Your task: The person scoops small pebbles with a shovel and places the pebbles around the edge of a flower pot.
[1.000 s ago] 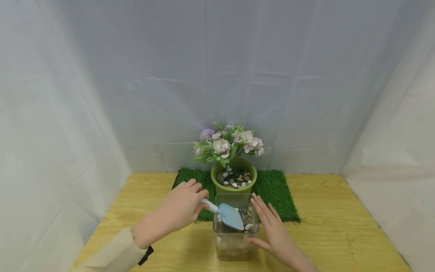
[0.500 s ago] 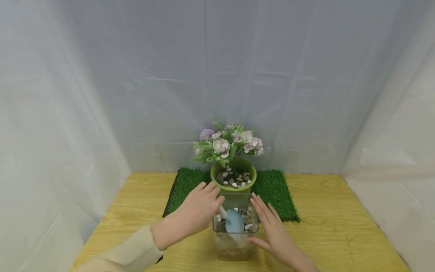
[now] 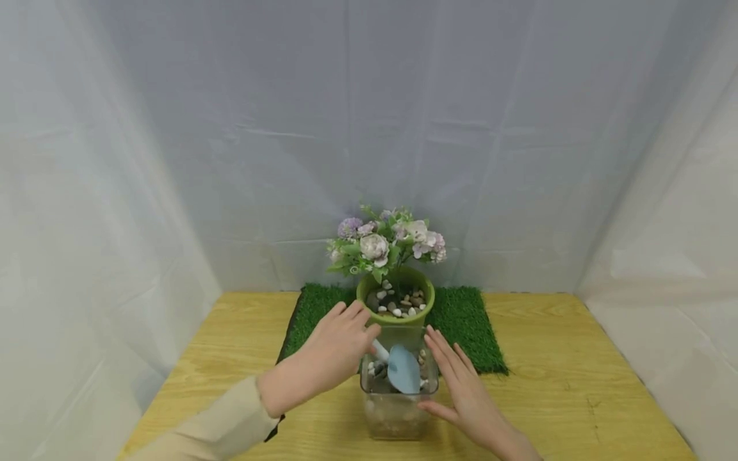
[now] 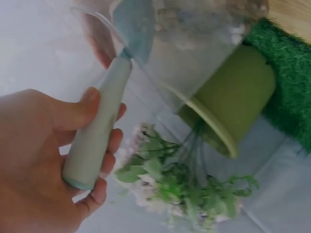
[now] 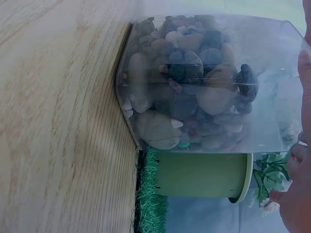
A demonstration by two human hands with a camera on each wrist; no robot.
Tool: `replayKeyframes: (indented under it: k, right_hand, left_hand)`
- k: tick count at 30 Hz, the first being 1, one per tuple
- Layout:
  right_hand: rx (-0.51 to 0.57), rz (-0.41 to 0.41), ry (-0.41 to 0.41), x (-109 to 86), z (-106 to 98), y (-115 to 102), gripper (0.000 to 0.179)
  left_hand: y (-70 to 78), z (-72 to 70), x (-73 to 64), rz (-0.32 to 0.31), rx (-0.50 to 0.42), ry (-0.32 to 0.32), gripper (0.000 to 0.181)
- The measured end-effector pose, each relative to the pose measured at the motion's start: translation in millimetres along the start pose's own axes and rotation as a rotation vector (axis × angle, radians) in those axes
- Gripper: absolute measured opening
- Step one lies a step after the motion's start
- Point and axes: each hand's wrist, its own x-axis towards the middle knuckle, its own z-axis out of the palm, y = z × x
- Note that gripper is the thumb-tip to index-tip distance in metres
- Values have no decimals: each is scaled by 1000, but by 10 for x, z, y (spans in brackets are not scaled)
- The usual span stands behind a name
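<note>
My left hand (image 3: 331,346) grips the pale handle of a small blue trowel (image 3: 403,369); the left wrist view shows thumb and fingers wrapped round the handle (image 4: 97,126). The trowel's blade is inside the mouth of a clear plastic container (image 3: 398,422), over the pebbles. Through the container wall in the right wrist view, pebbles (image 5: 194,92) of several colours fill its lower part. My right hand (image 3: 464,390) touches the container's right side, fingers extended. Just behind the container stands a green flowerpot (image 3: 426,314) with pebbles and pale purple and white flowers (image 3: 375,248).
The pot stands on a green artificial turf mat (image 3: 469,333), which lies on a wood-grain table (image 3: 553,371). A pale sheet (image 3: 288,160) hangs behind the table and on both sides.
My left hand has moved right and brought the trowel's handle over the container. The blade has turned and shifted slightly within the container's mouth. My right hand has stayed in place.
</note>
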Motion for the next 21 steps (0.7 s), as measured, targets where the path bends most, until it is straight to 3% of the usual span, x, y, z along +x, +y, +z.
replayKeyframes:
  k: [10,15,21]
  right_hand:
    - [11,33,-28,0,-15,-20,105]
    - [12,21,-19,-5,8,-16,106]
    - [-3,4,35,-5,8,-21,104]
  left_hand:
    - [84,12,50,9,103,36,16]
    - [135,3,111,108,236,95,20]
    - [111,51,138,236,295,121,27]
